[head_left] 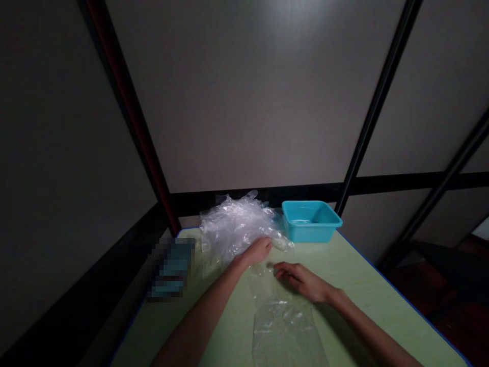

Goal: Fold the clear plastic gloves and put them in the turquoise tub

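Note:
A heap of crumpled clear plastic (pixel 240 224) lies at the far side of the pale green table. My left hand (pixel 259 250) reaches to the near right edge of the heap, its fingers bent; what they hold, if anything, is too small to tell. A flat clear plastic piece (pixel 284 331) lies on the table between my forearms and extends toward me. My right hand (pixel 301 280) is just above the upper right part of this piece, with its fingers apart and nothing visible in them.
A turquoise plastic basin (pixel 311 232) stands at the back right, beside the heap. A pixelated bluish object (pixel 171 270) is at the table's left edge. The green table (pixel 367 285) has a blue rim, with wall panels behind it.

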`<state>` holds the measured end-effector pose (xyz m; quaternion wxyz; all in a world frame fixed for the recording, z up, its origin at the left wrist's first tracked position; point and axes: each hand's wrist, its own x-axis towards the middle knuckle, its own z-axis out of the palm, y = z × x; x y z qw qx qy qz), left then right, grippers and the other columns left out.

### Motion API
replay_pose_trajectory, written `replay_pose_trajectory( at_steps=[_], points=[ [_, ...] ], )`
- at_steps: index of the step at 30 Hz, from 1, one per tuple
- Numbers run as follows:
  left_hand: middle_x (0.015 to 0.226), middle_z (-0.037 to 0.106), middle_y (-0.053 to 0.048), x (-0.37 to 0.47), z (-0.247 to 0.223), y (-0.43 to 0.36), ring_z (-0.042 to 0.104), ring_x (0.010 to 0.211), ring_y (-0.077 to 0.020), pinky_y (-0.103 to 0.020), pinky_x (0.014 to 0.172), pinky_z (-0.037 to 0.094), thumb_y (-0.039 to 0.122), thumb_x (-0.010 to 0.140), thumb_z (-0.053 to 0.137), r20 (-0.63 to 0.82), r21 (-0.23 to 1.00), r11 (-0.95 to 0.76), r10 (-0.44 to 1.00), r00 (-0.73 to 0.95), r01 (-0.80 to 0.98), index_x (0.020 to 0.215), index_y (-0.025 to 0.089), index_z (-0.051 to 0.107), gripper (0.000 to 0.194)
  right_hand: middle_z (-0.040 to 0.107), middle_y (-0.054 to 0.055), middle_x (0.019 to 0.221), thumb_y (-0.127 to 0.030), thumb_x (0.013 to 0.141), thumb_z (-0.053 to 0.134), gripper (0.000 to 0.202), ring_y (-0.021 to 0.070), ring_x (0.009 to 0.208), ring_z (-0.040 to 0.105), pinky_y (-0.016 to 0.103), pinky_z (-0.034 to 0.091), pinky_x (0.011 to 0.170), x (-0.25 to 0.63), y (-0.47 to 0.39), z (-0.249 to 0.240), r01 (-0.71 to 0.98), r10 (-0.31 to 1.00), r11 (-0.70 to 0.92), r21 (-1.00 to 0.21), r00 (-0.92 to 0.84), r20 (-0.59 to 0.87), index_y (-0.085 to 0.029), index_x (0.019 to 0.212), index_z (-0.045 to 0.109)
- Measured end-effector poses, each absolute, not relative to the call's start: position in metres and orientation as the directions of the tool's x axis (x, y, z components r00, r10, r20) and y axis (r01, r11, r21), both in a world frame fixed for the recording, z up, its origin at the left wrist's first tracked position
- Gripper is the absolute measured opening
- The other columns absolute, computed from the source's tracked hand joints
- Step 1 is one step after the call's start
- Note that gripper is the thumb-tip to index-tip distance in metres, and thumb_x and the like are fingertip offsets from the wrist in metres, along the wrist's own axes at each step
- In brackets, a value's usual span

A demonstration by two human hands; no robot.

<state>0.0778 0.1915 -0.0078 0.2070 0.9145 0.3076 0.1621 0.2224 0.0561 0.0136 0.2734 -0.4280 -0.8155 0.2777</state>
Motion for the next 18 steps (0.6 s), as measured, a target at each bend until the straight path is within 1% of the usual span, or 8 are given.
replay_pose_trajectory(
  at_steps=[3,5,7,9,11,13,15,18],
  points=[
    [0.112,0.052,-0.008,0.07,-0.001,0.177,0.055,0.092,-0.0207,-0.04,0.077,0.047,0.027,0.087,0.051,0.185,0.473,-0.745,0.605,0.774,0.469,0.11,0.016,0.05,0.026,0.062,0.006,0.099,-0.003,0.075,0.037,0.037,0.0174,0.089,0.057,0.03,0.044,0.079,0.219,0.064,0.013,0.55,0.843,0.493,-0.674,-0.492,0.216,-0.016,0.106,0.054],
    [0.114,0.052,-0.008,0.058,0.007,0.155,0.053,0.099,-0.0221,-0.043,0.082,0.044,0.024,0.087,0.05,0.198,0.469,-0.759,0.589,0.784,0.452,0.111,0.016,0.051,0.025,0.062,0.006,0.1,-0.001,0.072,0.037,0.039,0.0181,0.092,0.056,0.031,0.043,0.082,0.222,0.065,0.013,0.559,0.85,0.491,-0.668,-0.474,0.228,-0.016,0.103,0.056],
    [0.115,0.054,-0.008,0.042,0.014,0.129,0.049,0.107,-0.0193,-0.036,0.093,0.037,0.012,0.089,0.039,0.207,0.467,-0.766,0.58,0.788,0.441,0.112,0.016,0.053,0.027,0.062,0.007,0.1,-0.001,0.073,0.034,0.04,0.0189,0.094,0.056,0.033,0.042,0.083,0.228,0.06,0.013,0.578,0.869,0.473,-0.665,-0.431,0.243,-0.015,0.102,0.056],
    [0.12,0.053,-0.006,0.026,0.019,0.102,0.047,0.11,-0.0178,-0.033,0.096,0.035,0.01,0.088,0.036,0.206,0.464,-0.769,0.577,0.791,0.44,0.117,0.019,0.05,0.034,0.06,0.01,0.105,-0.004,0.077,0.032,0.039,0.0199,0.1,0.053,0.036,0.04,0.087,0.235,0.049,0.013,0.592,0.881,0.459,-0.663,-0.399,0.253,-0.014,0.108,0.055],
    [0.128,0.047,-0.004,0.013,0.02,0.08,0.042,0.116,-0.0182,-0.031,0.099,0.032,0.017,0.085,0.044,0.175,0.452,-0.791,0.532,0.828,0.412,0.122,0.021,0.046,0.037,0.05,0.012,0.123,-0.012,0.084,0.034,0.039,0.0215,0.114,0.044,0.039,0.033,0.096,0.242,0.037,0.011,0.618,0.867,0.478,-0.624,-0.445,0.224,-0.014,0.121,0.047],
    [0.138,0.033,-0.005,0.006,0.018,0.067,0.028,0.126,-0.0206,-0.033,0.104,0.023,0.026,0.083,0.051,0.106,0.392,-0.857,0.403,0.909,0.335,0.13,0.02,0.035,0.05,0.03,0.011,0.139,-0.026,0.088,0.037,0.047,0.0232,0.126,0.026,0.042,0.022,0.103,0.247,0.026,0.008,0.655,0.83,0.525,-0.543,-0.536,0.155,-0.016,0.134,0.031],
    [0.142,0.022,-0.006,0.005,0.012,0.062,0.017,0.13,-0.0227,-0.036,0.106,0.017,0.033,0.08,0.055,0.048,0.345,-0.894,0.321,0.946,0.286,0.134,0.019,0.027,0.062,0.014,0.01,0.144,-0.038,0.089,0.038,0.058,0.0241,0.13,0.013,0.045,0.012,0.105,0.249,0.019,0.002,0.69,0.798,0.565,-0.453,-0.596,0.088,-0.017,0.138,0.016],
    [0.143,0.017,-0.007,0.009,0.005,0.063,0.012,0.13,-0.0237,-0.039,0.106,0.014,0.038,0.079,0.056,-0.009,0.32,-0.903,0.299,0.954,0.286,0.136,0.019,0.023,0.068,0.009,0.011,0.144,-0.044,0.089,0.034,0.063,0.0239,0.131,0.008,0.047,0.008,0.105,0.249,0.017,-0.008,0.716,0.786,0.588,-0.377,-0.616,0.057,-0.017,0.139,0.008]
  ],
)
